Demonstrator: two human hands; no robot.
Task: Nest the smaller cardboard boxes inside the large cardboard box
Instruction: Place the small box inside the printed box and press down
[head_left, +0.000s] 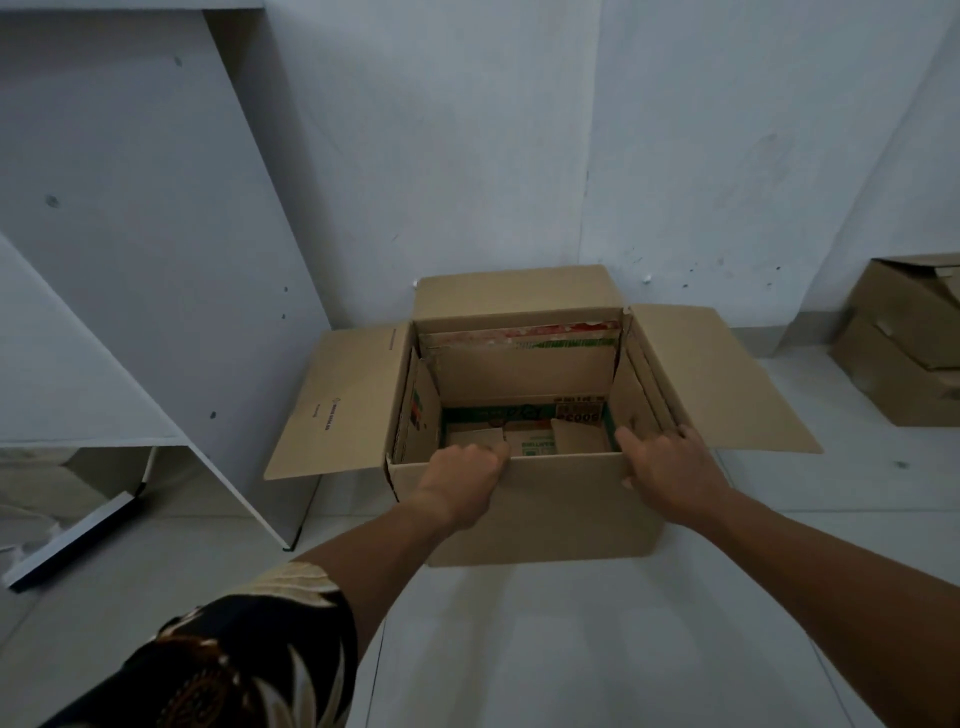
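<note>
A large brown cardboard box (545, 509) stands open on the floor against the wall, its side flaps (332, 400) spread outward. Nested inside it is a smaller printed cardboard box (524, 379) with green and red markings, also open at the top. My left hand (462, 467) curls over the near rim, fingers hooked inside. My right hand (670, 462) grips the near right corner of the rim, fingers over the edge. What lies at the inner box's bottom is partly hidden.
Stacked cardboard boxes (904, 338) sit at the far right by the wall. White furniture panels (156, 234) lean on the left, with a dark-edged board (72, 545) lying on the pale tiled floor (571, 649).
</note>
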